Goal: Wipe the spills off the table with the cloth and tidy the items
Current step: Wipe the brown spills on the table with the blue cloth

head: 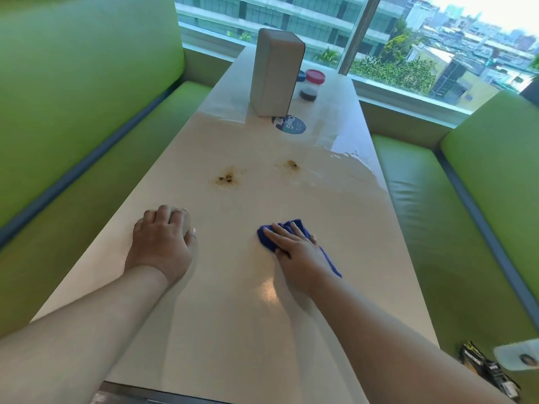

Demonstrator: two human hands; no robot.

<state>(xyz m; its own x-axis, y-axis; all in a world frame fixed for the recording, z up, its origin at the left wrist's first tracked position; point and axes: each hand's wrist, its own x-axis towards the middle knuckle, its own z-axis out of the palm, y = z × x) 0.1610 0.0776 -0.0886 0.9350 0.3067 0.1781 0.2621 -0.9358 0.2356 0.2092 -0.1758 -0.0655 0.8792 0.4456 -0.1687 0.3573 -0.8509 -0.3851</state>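
My right hand point(297, 247) presses flat on a blue cloth point(269, 236) on the long cream table point(227, 301). My left hand point(162, 239) is cupped over a small pale object that I cannot identify, on the table's left side. Two brown powdery spills lie farther up the table, one on the left point(227, 179) and one on the right point(291, 164). A wet sheen point(350, 158) spreads along the right edge beyond them.
A tall grey box point(274, 72) stands upright mid-table beside a round dark sticker point(289, 124). Behind it sit a red-lidded jar point(311, 84) and a blue-lidded one point(300, 75). Green benches flank both sides. Packets point(490, 371) lie on the right bench.
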